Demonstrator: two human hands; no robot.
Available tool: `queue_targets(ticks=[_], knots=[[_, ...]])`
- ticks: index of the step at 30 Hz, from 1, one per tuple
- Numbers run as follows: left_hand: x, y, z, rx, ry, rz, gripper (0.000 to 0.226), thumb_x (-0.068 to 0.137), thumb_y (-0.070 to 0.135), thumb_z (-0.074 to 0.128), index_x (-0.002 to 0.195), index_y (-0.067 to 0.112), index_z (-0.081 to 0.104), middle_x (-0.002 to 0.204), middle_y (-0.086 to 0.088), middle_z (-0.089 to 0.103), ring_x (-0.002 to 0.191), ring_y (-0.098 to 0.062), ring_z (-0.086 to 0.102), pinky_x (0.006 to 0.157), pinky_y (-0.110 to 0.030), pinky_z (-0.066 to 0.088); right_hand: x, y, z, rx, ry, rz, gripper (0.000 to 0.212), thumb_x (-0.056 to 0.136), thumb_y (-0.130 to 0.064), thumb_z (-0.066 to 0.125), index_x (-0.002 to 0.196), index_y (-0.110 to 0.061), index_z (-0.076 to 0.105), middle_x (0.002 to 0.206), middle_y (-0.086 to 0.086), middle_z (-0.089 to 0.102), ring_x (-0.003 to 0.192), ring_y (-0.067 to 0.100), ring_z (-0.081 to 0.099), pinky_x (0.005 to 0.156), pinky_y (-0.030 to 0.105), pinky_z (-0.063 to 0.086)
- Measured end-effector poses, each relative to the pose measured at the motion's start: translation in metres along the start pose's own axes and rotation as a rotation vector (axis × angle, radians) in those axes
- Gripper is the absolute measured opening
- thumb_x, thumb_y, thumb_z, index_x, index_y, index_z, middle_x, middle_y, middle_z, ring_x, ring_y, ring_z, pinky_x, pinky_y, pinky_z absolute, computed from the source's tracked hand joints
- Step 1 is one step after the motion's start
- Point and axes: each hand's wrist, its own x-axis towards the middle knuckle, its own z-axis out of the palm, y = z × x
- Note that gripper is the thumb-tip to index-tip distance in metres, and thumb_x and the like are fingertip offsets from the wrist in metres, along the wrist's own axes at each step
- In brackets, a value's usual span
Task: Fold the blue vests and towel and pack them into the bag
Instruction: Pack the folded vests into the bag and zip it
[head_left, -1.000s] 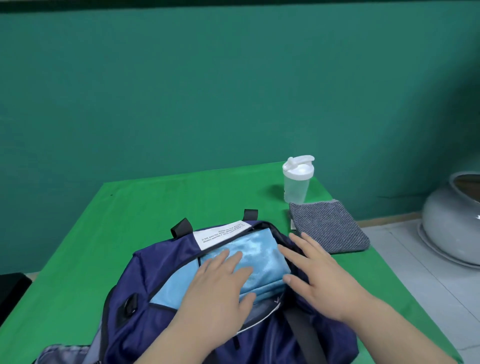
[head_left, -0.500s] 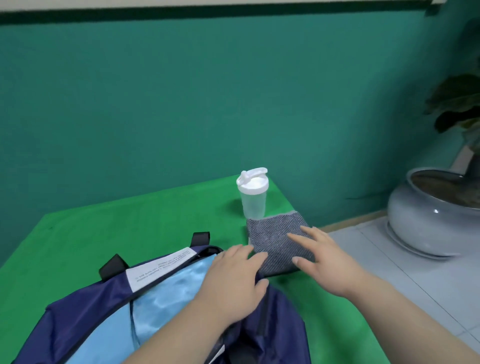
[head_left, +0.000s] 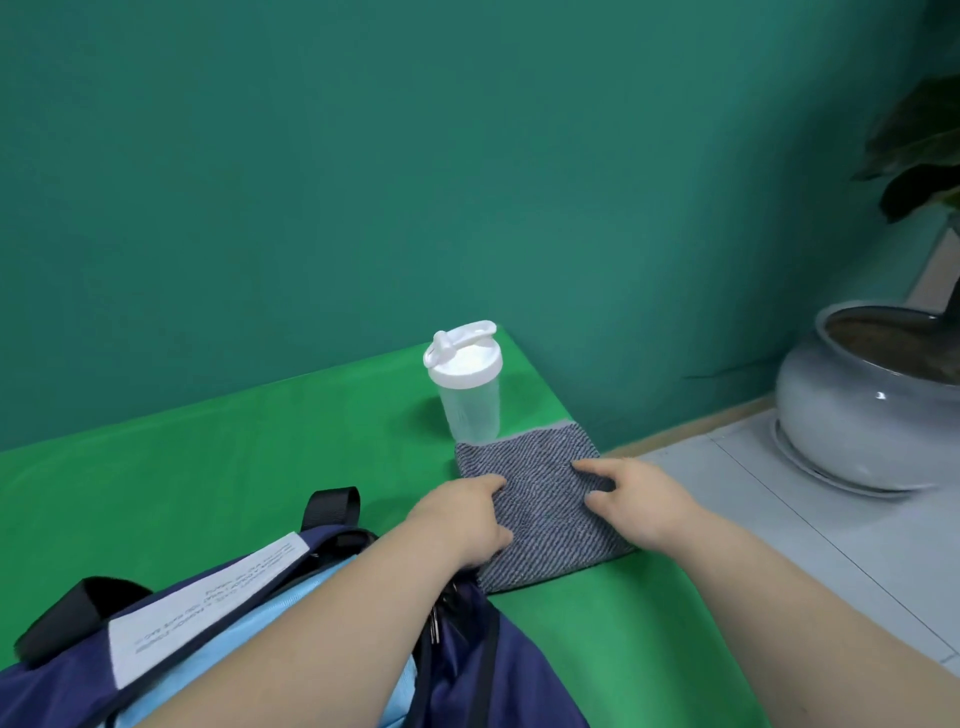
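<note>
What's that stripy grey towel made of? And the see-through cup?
The towel looks like soft woven cloth: matte, with fine diagonal stripes. The cup is probably plastic: a cloudy, see-through body and a smooth white lid.

The only view came from a camera on the person's head, looking forward and down, close over the green surface (head_left: 208, 467), with the bag (head_left: 467, 675) cut off by the bottom edge. It faced the teal wall (head_left: 363, 182), turned slightly right, taking in the floor (head_left: 779, 519) and a grey pot (head_left: 857, 415).
</note>
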Motion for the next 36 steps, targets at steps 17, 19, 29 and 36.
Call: queue_targets(ticks=[17, 19, 29, 36], knots=[[-0.228, -0.102, -0.034, -0.47, 0.527, 0.036, 0.064, 0.08, 0.028, 0.08, 0.125, 0.059, 0.047, 0.113, 0.026, 0.048, 0.094, 0.016, 0.049, 0.074, 0.0, 0.034, -0.124, -0.145, -0.007, 0.85, -0.14, -0.297, 0.064, 0.078, 0.019, 0.063, 0.106, -0.037, 0.075, 0.112, 0.016, 0.072, 0.096, 0.031, 0.069, 0.09, 0.045, 0.055], [-0.262, -0.133, -0.019, -0.472, 0.558, -0.012, 0.065, 0.079, 0.025, 0.082, 0.119, 0.062, 0.046, 0.112, 0.027, 0.048, 0.102, 0.014, 0.049, 0.082, -0.002, 0.034, -0.142, -0.172, 0.021, 0.757, -0.149, -0.374, 0.067, 0.074, 0.017, 0.065, 0.105, -0.042, 0.074, 0.12, 0.004, 0.068, 0.1, 0.02, 0.067, 0.093, 0.037, 0.054], [-0.308, -0.185, 0.034, -0.286, 0.537, -0.121, 0.068, 0.092, 0.041, 0.064, 0.148, 0.049, 0.027, 0.114, 0.015, 0.036, 0.094, -0.006, 0.051, 0.08, -0.024, 0.046, -0.179, -0.215, 0.107, 0.307, -0.04, -0.474, 0.058, 0.086, 0.003, 0.065, 0.113, -0.047, 0.058, 0.125, -0.02, 0.045, 0.111, -0.015, 0.045, 0.111, 0.013, 0.03], [-0.334, -0.183, 0.044, -0.043, 0.614, -0.126, 0.083, 0.094, 0.056, 0.052, 0.156, 0.036, 0.001, 0.118, 0.01, 0.044, 0.093, -0.014, 0.058, 0.086, -0.029, 0.046, -0.207, -0.199, 0.103, 0.012, 0.205, -0.594, 0.031, 0.082, -0.031, 0.073, 0.113, -0.033, 0.07, 0.116, -0.016, 0.045, 0.112, 0.006, 0.043, 0.102, 0.024, 0.035]])
